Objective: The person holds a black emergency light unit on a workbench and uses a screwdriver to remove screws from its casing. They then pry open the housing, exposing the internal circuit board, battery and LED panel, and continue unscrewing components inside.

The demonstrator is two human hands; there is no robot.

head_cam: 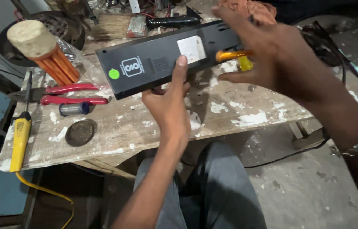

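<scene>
Head view is showing the left hand (168,106) gripping the black box (166,57) above the worktop (238,114), right hand (268,51) clenching an orange-handled screwdriver (234,57) (blurred) against it; steadying the box firmly should be helping the tip seat.

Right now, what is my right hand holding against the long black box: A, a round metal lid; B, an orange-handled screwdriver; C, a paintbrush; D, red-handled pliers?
B: the right hand grips an orange-handled screwdriver at the black box; the red-handled pliers lie on the bench.
</scene>
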